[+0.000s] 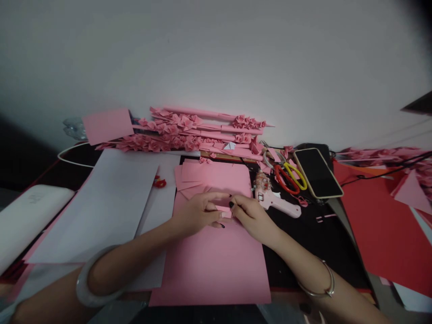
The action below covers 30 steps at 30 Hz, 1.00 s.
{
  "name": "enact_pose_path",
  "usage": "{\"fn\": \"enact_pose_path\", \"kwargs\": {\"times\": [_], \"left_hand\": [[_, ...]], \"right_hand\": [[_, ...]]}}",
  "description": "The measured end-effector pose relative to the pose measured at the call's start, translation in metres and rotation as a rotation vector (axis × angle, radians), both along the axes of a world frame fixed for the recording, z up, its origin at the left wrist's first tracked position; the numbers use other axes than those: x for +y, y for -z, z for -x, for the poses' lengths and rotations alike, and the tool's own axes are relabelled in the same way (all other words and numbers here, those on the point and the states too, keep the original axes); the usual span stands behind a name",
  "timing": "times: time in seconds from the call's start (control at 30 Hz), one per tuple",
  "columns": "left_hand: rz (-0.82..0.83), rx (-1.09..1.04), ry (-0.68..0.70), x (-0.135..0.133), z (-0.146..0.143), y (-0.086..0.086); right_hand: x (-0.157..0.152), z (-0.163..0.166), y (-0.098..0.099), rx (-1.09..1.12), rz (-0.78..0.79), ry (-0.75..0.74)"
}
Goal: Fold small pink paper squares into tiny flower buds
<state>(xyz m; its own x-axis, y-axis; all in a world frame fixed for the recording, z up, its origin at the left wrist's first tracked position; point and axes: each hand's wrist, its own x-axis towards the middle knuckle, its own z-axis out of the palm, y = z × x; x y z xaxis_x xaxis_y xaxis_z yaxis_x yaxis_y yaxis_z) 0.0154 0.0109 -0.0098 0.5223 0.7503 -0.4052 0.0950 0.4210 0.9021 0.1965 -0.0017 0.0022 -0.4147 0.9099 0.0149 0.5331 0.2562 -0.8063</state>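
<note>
Between both hands is a small piece of pink paper (222, 209), held above a large pink paper sheet (216, 270). My left hand (199, 212) pinches it between thumb and fingers, with the index finger stretched toward the other hand. At its right end my right hand (251, 217) has its fingertips closed on the paper. Just behind the hands lie several smaller pink paper pieces (191, 173). To the right of my right hand rests a pale pink glue gun (280, 204). The fingers partly hide the held paper, so its folds cannot be made out.
Pink paper flowers (182, 128) on rolled stems lie along the wall. Red and yellow-handled scissors (286, 178) and a phone (319, 173) are at the back right. White sheets (101, 202) lie left, red paper (384, 220) right. A white box-like object (33, 220) stands far left.
</note>
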Motion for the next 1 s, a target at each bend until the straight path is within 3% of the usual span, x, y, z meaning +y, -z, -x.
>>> {"fn": "enact_pose_path", "kwargs": {"times": [1.0], "left_hand": [[0.065,-0.144,0.056,0.0019,0.0037,-0.0020]], "right_hand": [[0.0003,-0.0047,-0.0043,0.013,-0.042,-0.174]]}}
